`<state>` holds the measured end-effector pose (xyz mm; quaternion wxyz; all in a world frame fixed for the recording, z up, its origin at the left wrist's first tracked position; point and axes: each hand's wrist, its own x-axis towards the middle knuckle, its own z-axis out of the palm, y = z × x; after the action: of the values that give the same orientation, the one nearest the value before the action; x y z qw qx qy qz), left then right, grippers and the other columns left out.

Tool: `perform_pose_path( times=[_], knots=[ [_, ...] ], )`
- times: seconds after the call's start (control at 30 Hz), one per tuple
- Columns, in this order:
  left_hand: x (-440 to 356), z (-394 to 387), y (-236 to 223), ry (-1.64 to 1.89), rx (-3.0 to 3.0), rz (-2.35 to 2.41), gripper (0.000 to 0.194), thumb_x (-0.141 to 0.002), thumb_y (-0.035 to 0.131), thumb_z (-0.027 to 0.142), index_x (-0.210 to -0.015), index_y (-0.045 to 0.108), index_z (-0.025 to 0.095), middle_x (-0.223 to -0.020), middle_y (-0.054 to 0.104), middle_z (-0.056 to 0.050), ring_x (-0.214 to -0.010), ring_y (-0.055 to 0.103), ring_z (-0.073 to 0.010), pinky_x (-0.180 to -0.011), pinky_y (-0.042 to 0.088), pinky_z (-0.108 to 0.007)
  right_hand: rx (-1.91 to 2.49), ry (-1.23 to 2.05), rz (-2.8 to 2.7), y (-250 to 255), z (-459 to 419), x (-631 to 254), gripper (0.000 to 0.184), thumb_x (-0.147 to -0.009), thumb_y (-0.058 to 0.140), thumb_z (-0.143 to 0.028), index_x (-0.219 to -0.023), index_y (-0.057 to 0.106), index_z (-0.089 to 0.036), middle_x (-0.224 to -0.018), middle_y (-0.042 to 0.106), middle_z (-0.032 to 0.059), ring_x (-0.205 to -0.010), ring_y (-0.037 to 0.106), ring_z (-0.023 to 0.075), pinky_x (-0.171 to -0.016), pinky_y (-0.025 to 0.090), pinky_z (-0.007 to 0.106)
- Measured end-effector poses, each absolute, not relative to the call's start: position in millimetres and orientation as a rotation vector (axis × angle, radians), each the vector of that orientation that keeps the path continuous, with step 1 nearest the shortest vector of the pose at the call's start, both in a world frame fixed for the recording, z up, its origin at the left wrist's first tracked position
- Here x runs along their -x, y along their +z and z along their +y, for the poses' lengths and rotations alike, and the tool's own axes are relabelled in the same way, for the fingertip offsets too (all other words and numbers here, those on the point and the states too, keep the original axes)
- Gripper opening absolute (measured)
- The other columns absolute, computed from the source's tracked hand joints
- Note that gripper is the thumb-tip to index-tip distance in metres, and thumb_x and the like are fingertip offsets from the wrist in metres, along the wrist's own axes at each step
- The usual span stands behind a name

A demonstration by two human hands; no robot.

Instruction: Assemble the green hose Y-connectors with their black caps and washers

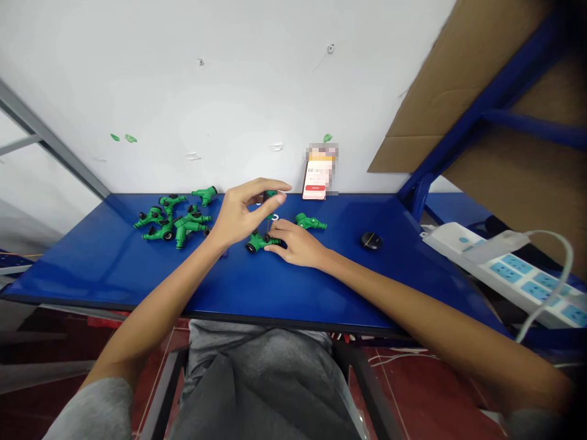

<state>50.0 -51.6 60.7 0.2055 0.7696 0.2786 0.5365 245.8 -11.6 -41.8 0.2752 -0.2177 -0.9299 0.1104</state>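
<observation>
Your left hand (241, 214) was raised above the glossy blue desk (105, 269), its fingers (268, 185) closed in a pinch on a small green-and-black plastic piece (270, 195). They hid most of the piece, so its shape could not be made out. Your right hand (297, 243) lay low, with its fingers (277, 231) curled over a green plastic hose fitting with a black end (257, 243). Whether they gripped it or only rested on it could not be told. A second green plastic fitting (310, 222) sat just beyond that hand. Left of your hands lay a tangled heap of green plastic fittings (172, 220), partly hiding one another. To the right lay a round black disc (371, 240). A phone (314, 182), partly pixelated, leaned against the white wall (229, 91). A white power strip (504, 275), cut off by the frame, sat beyond the desk's right end.
</observation>
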Motion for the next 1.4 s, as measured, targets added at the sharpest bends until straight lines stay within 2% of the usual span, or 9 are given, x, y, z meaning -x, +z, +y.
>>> perform_pose_path(
  times=[0.1, 0.3, 0.5, 0.7, 0.9, 1.07, 1.17, 1.3, 1.4],
  knots=[
    [-49.4, -48.5, 60.8, 1.592, -2.167, 0.820, 0.024, -0.098, 0.078, 0.045, -0.112, 0.084, 0.026, -0.110, 0.078, -0.008, -0.099, 0.074, -0.0190, -0.084, 0.062, -0.033, 0.582, 0.308, -2.491, -41.9, -12.0, -246.1, 0.024, -0.105, 0.066, -0.041, -0.102, 0.073, -0.018, -0.101, 0.067, 0.0114, -0.100, 0.063, 0.0302, -0.091, 0.053, 0.044],
    [-43.8, -50.5, 64.0, 1.407, -2.116, 0.768, 0.037, -0.107, 0.062, 0.051, -0.125, 0.079, 0.023, -0.112, 0.079, -0.011, -0.102, 0.076, -0.0210, -0.090, 0.063, -0.035, 0.582, 0.336, -2.485, -41.2, -12.7, -246.2, 0.023, -0.105, 0.066, -0.040, -0.102, 0.073, -0.018, -0.100, 0.067, 0.0113, -0.099, 0.063, 0.0299, -0.090, 0.053, 0.043],
    [-46.2, -49.4, 63.3, 1.526, -2.207, 0.829, 0.031, -0.097, 0.077, 0.051, -0.118, 0.082, 0.028, -0.108, 0.075, -0.007, -0.098, 0.072, -0.0190, -0.085, 0.063, -0.034, 0.588, 0.334, -2.478, -42.8, -11.3, -245.8, 0.023, -0.104, 0.068, -0.039, -0.100, 0.073, -0.017, -0.100, 0.067, 0.0109, -0.100, 0.063, 0.0300, -0.090, 0.053, 0.043],
    [-45.0, -57.5, 67.4, 1.385, -2.171, 0.778, 0.036, -0.108, 0.059, 0.049, -0.124, 0.079, 0.023, -0.112, 0.079, -0.010, -0.097, 0.076, -0.0201, -0.086, 0.064, -0.035, 0.584, 0.332, -2.490, -43.0, -10.7, -245.8, 0.022, -0.104, 0.067, -0.039, -0.100, 0.073, -0.018, -0.098, 0.067, 0.0103, -0.099, 0.063, 0.0293, -0.089, 0.052, 0.042],
    [-49.8, -54.4, 65.3, 1.554, -2.195, 0.863, 0.025, -0.098, 0.076, 0.048, -0.107, 0.084, 0.026, -0.110, 0.080, -0.008, -0.098, 0.075, -0.0202, -0.082, 0.064, -0.034, 0.595, 0.329, -2.481, -40.8, -12.6, -245.5, 0.020, -0.103, 0.068, -0.037, -0.100, 0.073, -0.018, -0.098, 0.066, 0.0106, -0.099, 0.063, 0.0300, -0.088, 0.052, 0.042],
    [-46.1, -55.9, 64.6, 1.418, -2.133, 0.832, 0.038, -0.107, 0.061, 0.052, -0.123, 0.080, 0.023, -0.116, 0.081, -0.011, -0.102, 0.079, -0.0228, -0.085, 0.064, -0.035, 0.599, 0.358, -2.486, -40.1, -12.8, -245.3, 0.020, -0.103, 0.068, -0.037, -0.100, 0.073, -0.019, -0.099, 0.067, 0.0109, -0.099, 0.063, 0.0302, -0.089, 0.052, 0.043],
    [-45.1, -53.2, 62.6, 1.409, -2.203, 0.824, 0.037, -0.107, 0.062, 0.051, -0.129, 0.077, 0.025, -0.127, 0.076, -0.011, -0.109, 0.076, -0.0223, -0.090, 0.063, -0.035, 0.599, 0.356, -2.484, -40.8, -12.0, -245.7, 0.021, -0.103, 0.068, -0.038, -0.100, 0.073, -0.019, -0.099, 0.067, 0.0105, -0.100, 0.063, 0.0299, -0.089, 0.052, 0.043],
    [-47.8, -50.6, 59.5, 1.529, -2.290, 0.854, 0.031, -0.102, 0.072, 0.048, -0.124, 0.079, 0.027, -0.114, 0.076, -0.008, -0.104, 0.074, -0.0200, -0.091, 0.062, -0.035, 0.594, 0.351, -2.483, -41.1, -11.5, -246.2, 0.022, -0.103, 0.068, -0.039, -0.099, 0.073, -0.018, -0.099, 0.067, 0.0103, -0.100, 0.064, 0.0298, -0.090, 0.053, 0.043],
    [-49.6, -56.1, 60.3, 1.486, -2.215, 0.846, 0.035, -0.104, 0.067, 0.048, -0.131, 0.074, 0.026, -0.112, 0.078, -0.007, -0.102, 0.076, -0.0193, -0.090, 0.063, -0.034, 0.600, 0.359, -2.490, -40.2, -11.7, -246.1, 0.021, -0.103, 0.068, -0.039, -0.099, 0.073, -0.019, -0.098, 0.067, 0.0104, -0.100, 0.064, 0.0300, -0.090, 0.053, 0.043]
  ],
)
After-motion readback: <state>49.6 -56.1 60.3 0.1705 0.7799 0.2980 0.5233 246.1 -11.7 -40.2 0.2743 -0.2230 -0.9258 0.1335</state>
